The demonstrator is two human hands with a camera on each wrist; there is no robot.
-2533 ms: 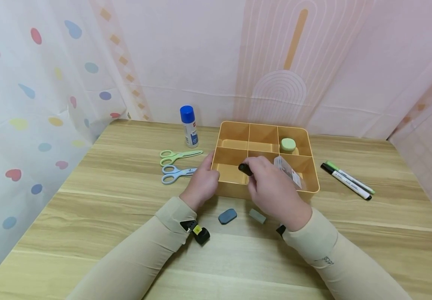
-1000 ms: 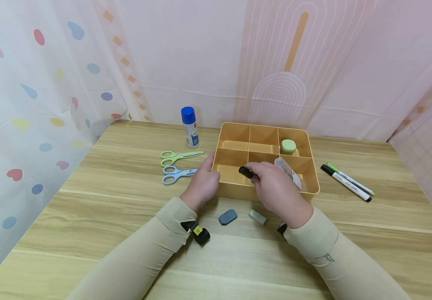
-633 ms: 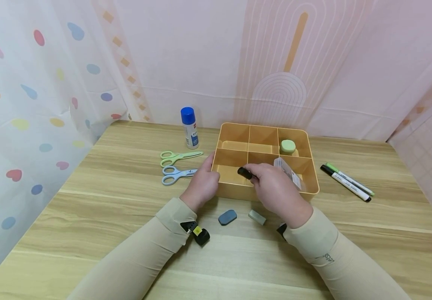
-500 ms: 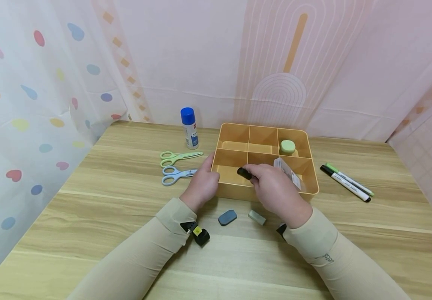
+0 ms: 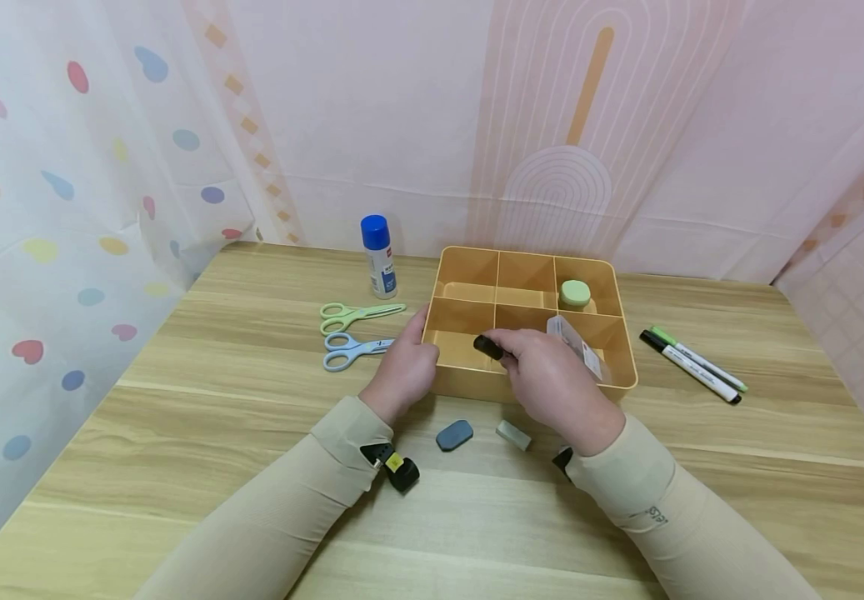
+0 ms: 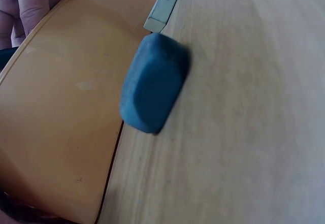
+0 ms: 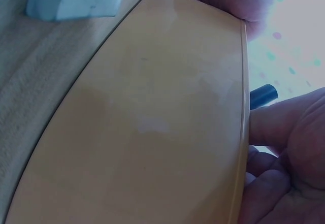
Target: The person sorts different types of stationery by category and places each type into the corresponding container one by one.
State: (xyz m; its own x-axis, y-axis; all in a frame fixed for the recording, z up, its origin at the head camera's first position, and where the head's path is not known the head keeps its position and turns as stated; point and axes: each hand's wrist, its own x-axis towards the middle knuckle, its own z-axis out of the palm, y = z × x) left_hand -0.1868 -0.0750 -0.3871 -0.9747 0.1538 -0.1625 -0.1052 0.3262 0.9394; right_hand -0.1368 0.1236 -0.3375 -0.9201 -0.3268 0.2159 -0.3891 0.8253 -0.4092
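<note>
An orange organizer box [image 5: 469, 381] with several compartments stands on the table. My left hand [image 5: 405, 367] grips its left side near the front corner, the fingers partly hidden behind the wall. My right hand [image 5: 551, 379] pinches a black-capped marker [image 5: 487, 347] over the front middle compartment; only the dark end shows, the rest is hidden by the hand. In the right wrist view that dark end [image 7: 264, 96] pokes out beyond the rim, above the right thumb. A clear plastic case [image 5: 576, 346] leans in the front right compartment, and a pale green rounded item [image 5: 575, 293] sits behind it.
A blue-grey eraser-like block [image 5: 454, 435] and a small grey-green block [image 5: 513, 434] lie before the box. Left of it are green scissors [image 5: 342, 317], blue scissors [image 5: 342, 350] and an upright blue-capped glue stick [image 5: 378, 258]. Black-capped [image 5: 690, 367] and green-capped markers [image 5: 709, 364] lie at right.
Since the earliest frame the right hand has shifted slightly lower and the marker's end has tipped flatter. Over the last half second almost nothing has moved; the left hand keeps its grip.
</note>
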